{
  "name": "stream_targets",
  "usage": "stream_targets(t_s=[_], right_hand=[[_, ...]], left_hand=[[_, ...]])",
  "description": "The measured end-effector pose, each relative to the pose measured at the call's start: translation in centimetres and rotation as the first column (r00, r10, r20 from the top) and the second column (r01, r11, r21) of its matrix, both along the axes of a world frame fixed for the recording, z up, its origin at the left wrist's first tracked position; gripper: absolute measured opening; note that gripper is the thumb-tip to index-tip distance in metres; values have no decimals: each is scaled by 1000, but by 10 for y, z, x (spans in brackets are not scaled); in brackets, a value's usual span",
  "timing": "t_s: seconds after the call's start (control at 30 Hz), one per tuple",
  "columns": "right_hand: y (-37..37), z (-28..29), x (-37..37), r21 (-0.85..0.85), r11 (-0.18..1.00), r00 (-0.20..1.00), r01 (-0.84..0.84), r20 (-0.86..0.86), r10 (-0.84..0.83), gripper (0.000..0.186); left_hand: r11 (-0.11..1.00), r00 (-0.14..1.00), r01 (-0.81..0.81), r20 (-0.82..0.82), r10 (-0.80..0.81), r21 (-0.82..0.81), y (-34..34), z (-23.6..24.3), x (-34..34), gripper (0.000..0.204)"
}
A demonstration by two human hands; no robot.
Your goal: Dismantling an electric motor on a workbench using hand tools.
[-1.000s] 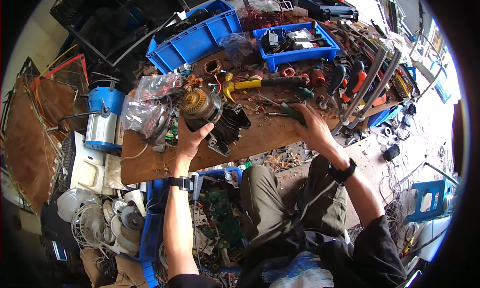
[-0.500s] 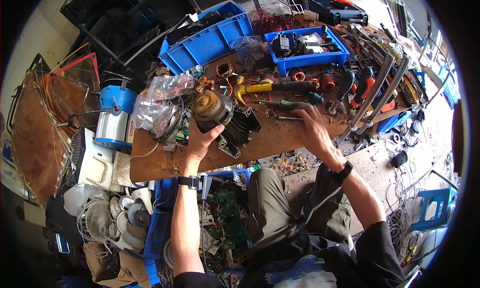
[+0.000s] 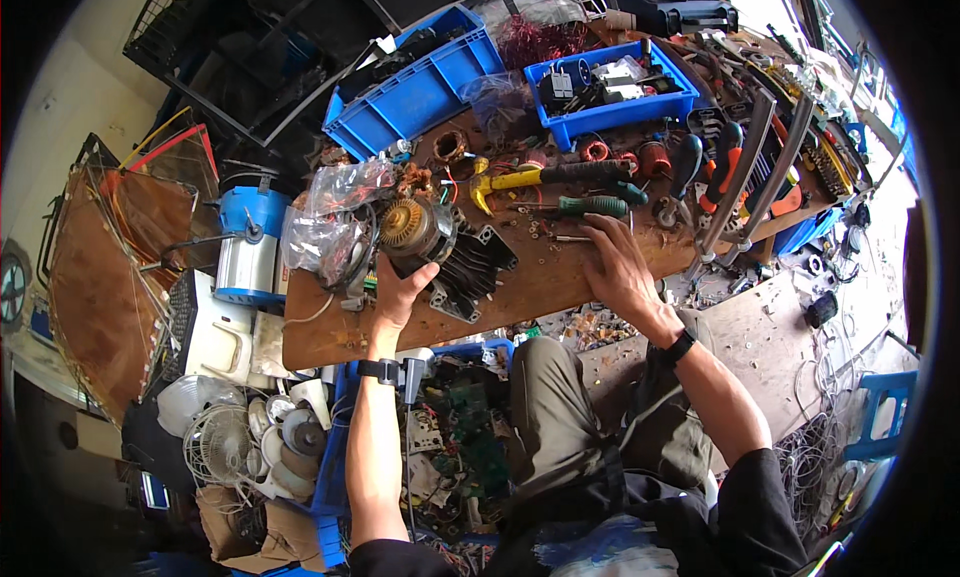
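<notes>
An electric motor (image 3: pixel 425 232) with a copper-coloured ring on top and a dark finned metal body (image 3: pixel 470 275) beneath it sits on the wooden bench. My left hand (image 3: pixel 398 295) is closed round the motor's near left side, thumb across the front and the other fingers partly hidden. To the right, my right hand (image 3: pixel 628 277) lies low over the bench, fingers stretched out. Its fingertips are beside a slim metal shaft (image 3: pixel 572 239) and just below a green-handled screwdriver (image 3: pixel 592 207). I cannot tell whether they touch the shaft. A yellow-and-black hammer (image 3: pixel 540 177) lies behind these.
Two blue crates (image 3: pixel 415 92) of parts stand at the back. Copper coils (image 3: pixel 450 147), pliers (image 3: pixel 728 162) and upright metal bars (image 3: pixel 745 177) crowd the bench. Clear plastic bags (image 3: pixel 325 227) lie left. Circuit boards (image 3: pixel 480 457) fill a bin below the bench edge.
My right hand has drawn back slightly toward the bench's near edge, uncovering more of the green screwdriver handle. My left hand stays on the motor. The whole view has shifted a little.
</notes>
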State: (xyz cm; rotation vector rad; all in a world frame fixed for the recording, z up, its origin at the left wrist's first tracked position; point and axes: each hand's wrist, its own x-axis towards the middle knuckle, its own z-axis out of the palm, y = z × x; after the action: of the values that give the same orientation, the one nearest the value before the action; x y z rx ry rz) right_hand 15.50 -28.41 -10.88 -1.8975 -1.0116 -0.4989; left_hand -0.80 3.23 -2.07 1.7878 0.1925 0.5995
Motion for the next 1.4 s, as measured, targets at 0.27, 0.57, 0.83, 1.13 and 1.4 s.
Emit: stream_targets(t_s=[0.27,0.57,0.83,1.13,1.4], right_hand=[[-6,-8,0,-32,999,1000,-20,-6,20,36],[-8,-10,-1,23,1000,999,4,-51,-3,38],[-11,-14,1,9,1000,995,0,-100,1,39],[-7,-3,-1,10,999,994,-34,-107,35,39],[42,51,-41,191,910,841,-368,-349,413,74]], left_hand=[[1000,1000,-10,-11,10,22,1,-1,-2,86],[981,995,28,-103,-9,193,-1,30,-7,101],[986,995,-52,-78,65,158,-16,33,1,99],[986,998,-67,5,67,151,-33,31,2,96],[991,993,-85,88,76,103,-45,29,-6,98]])
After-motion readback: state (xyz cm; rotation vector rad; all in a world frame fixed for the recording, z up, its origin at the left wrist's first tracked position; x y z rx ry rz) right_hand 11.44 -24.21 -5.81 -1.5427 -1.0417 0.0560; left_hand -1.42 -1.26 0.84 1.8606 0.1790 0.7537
